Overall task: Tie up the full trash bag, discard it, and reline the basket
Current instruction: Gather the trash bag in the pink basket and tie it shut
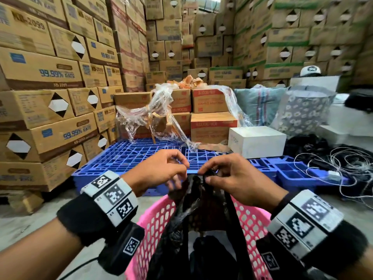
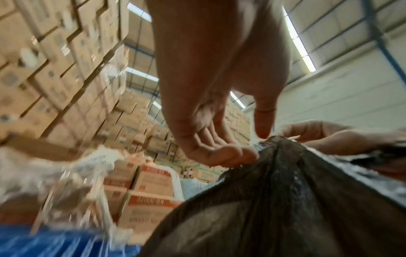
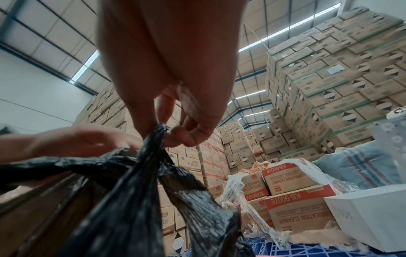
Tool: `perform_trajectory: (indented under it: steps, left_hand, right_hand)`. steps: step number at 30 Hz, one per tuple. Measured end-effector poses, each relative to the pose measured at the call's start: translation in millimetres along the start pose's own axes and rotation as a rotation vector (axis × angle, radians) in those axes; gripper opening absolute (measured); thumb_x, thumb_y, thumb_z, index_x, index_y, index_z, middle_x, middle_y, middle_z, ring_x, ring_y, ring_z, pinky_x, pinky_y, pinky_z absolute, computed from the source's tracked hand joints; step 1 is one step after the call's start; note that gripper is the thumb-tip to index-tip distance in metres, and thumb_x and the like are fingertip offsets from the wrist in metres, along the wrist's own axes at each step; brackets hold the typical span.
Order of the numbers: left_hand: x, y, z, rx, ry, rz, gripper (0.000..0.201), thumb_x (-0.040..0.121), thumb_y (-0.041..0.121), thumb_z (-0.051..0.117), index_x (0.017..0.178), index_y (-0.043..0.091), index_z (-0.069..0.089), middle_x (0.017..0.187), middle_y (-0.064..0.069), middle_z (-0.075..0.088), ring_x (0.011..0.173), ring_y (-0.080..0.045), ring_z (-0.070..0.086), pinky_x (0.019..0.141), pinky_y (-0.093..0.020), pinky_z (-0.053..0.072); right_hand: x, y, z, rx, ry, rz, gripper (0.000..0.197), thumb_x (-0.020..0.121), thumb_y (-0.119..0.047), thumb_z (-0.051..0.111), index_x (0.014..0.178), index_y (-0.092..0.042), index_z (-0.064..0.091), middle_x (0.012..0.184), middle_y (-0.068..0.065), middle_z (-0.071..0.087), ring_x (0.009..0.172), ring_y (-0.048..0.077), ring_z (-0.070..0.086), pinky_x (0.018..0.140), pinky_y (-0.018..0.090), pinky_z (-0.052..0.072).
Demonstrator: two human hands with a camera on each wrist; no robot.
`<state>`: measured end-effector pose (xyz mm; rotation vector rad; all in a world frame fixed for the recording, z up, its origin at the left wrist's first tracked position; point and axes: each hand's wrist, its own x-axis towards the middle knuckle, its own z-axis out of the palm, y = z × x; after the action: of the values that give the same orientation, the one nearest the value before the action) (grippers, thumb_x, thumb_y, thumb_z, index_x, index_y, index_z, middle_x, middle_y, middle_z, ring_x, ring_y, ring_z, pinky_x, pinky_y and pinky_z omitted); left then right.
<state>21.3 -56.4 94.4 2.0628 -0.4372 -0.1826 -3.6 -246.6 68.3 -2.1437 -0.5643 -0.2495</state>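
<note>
Trash bag (image 1: 198,209), black and thin, stood in the pink basket (image 1: 159,221) at the lower centre of the head view, its two top ends drawn up to the middle of the frame. The right hand (image 1: 232,178) had its grip pressed together on one twisted end, thumb and fingertips (image 3: 186,137) pinching the plastic into a tight point. The left hand (image 1: 161,171) met the other end just beside it; the left wrist view showed its fingertips (image 2: 222,156) curled against the gathered film with the thumb above, so that grip looked like a light pinch, though how firmly it held could not be told.

The step in hand seemed to be forming the knot. To do it well, each end probably needed to be held low enough to leave a free tail for crossing over, with both ends kept taut so the mouth stayed gathered. Film this thin would likely stretch or tear under a sharp tug, so a steady pull apart suited it better. The bag's body was not yet lifted clear of the basket.

Beyond the hands lay a blue pallet (image 1: 125,156), with wrapped cartons (image 1: 210,102) in the middle of the frame.
</note>
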Motion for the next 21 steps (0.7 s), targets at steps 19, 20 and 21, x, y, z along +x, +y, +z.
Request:
perform_trajectory:
  steps: [19, 20, 21]
  left_hand:
    - [-26, -13, -12, 0.119, -0.059, -0.051, 0.013, 0.084, -0.007, 0.06, 0.093, -0.015, 0.055, 0.064, -0.014, 0.069, 0.052, -0.021, 0.064, 0.054, -0.029, 0.05]
    - [-25, -13, -11, 0.112, -0.069, -0.044, 0.012, 0.084, -0.007, 0.06, 0.092, -0.014, 0.056, 0.064, -0.014, 0.069, 0.052, -0.021, 0.064, 0.054, -0.028, 0.05]
    - [-25, -12, -10, 0.105, -0.085, -0.039, 0.009, 0.084, -0.008, 0.059, 0.091, -0.013, 0.057, 0.064, -0.013, 0.069, 0.052, -0.021, 0.064, 0.054, -0.027, 0.05]
  right_hand:
    - [-8, 0, 9, -0.487, -0.259, -0.116, 0.062, 0.072, -0.037, 0.072, 0.128, -0.024, 0.049, 0.108, -0.004, 0.044, 0.096, 0.017, 0.054, 0.083, 0.042, 0.051]
    - [-9, -2, 9, -0.476, -0.225, -0.137, 0.061, 0.072, -0.039, 0.07, 0.127, -0.024, 0.049, 0.108, -0.003, 0.044, 0.094, 0.018, 0.054, 0.081, 0.043, 0.051]
    - [-9, -6, 10, -0.469, -0.201, -0.162, 0.058, 0.072, -0.04, 0.067, 0.125, -0.024, 0.051, 0.107, -0.002, 0.045, 0.093, 0.019, 0.054, 0.078, 0.044, 0.05]
